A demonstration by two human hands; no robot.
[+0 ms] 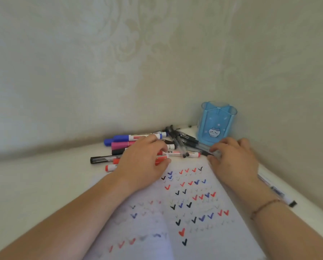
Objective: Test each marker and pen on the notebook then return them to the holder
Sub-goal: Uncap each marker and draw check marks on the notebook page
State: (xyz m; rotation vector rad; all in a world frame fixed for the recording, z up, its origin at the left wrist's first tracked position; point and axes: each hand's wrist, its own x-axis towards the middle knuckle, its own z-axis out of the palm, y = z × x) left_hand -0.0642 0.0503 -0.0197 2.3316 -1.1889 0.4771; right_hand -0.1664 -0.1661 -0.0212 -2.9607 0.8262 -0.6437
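Nearest, the notebook point(194, 212) lay covered in check marks; at its far edge the left hand point(143, 162) curled over a red marker point(112, 167) in the pile of markers point(138, 145), and the right hand point(233, 162) pinched a clear pen point(203, 147). Beyond stood the blue holder point(216, 124), against the wall point(119, 62).

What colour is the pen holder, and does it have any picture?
Light blue, translucent pen holder, with a small white cartoon animal on its front; seen in the head view.
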